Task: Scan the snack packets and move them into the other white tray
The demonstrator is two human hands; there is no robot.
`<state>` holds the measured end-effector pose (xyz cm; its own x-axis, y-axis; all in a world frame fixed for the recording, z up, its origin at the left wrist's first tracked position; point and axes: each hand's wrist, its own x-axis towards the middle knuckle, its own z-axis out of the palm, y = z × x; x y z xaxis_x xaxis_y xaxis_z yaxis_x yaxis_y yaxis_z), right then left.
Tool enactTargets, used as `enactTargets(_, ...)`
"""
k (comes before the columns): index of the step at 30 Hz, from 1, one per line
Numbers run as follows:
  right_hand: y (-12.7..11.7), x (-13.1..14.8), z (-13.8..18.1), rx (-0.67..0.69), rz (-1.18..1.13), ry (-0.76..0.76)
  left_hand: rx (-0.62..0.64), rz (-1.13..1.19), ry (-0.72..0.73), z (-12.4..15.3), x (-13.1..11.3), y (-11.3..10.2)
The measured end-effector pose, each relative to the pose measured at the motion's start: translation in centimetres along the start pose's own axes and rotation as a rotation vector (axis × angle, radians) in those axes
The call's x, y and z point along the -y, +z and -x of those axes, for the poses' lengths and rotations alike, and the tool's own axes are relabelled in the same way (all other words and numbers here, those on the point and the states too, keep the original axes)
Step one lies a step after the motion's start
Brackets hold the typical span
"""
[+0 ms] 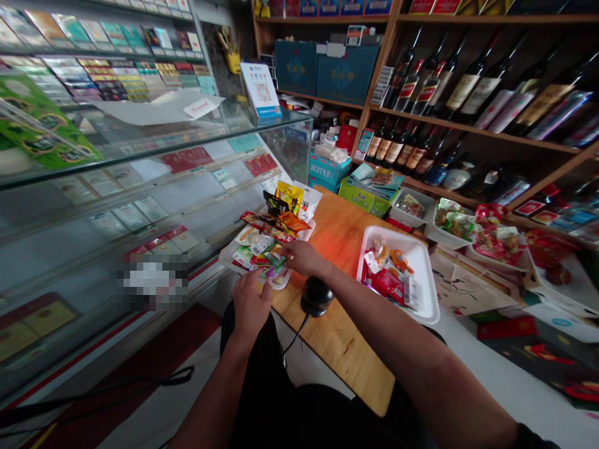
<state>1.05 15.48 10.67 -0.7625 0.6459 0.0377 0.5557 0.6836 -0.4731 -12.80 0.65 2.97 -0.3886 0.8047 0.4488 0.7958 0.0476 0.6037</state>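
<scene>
Packets [264,244]: a loose pile of small, bright snack packs at the centre of the frame, in a white tray [282,285] at the far-left edge of the wooden surface [344,224].
Pile: a yellow pouch [291,196] and a white pouch [311,202] stand at its back; flatter packs lie towards the hands.
Right hand: [303,257] reaches in from the lower right, fingers bent down onto the front packs; whether they pinch one, I cannot tell.
Left hand: [250,302] at the tray's front edge, thumb apart from the fingers, beside a purple-green pack [274,272]; any grip there is unclear.
Handling: probably light and soft, with slick film that may slide; contents could crush if squeezed.
Hold: best by a sealed edge or corner, between thumb and fingertip.
Device: black and round [317,295], with a cable, just below the right wrist.
Second tray: white [425,262], right of centre, holding red packs [389,285] and orange ones.
</scene>
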Motion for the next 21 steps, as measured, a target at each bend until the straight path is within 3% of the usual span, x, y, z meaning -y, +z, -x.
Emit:
enactTargets(5,-1.1,-1.3,3.7,-0.216,-0.261,-0.055,0.057,0.306,-0.132,-0.3,-1.8,-0.3)
enactTargets(9,-2.0,-1.7,6.4,-0.292,-0.356,0.044,0.066,0.403,-0.16,-0.6,-3.5,0.5)
enactTargets(14,-3.0,-2.4,8.7,-0.329,-0.403,0.164,0.09,0.424,-0.119,-1.6,-5.3,1.4)
enactTargets(21,-2.8,-5.1,11.2,-0.52,-0.483,0.381,0.155,0.432,0.009,-2.8,-8.6,2.5)
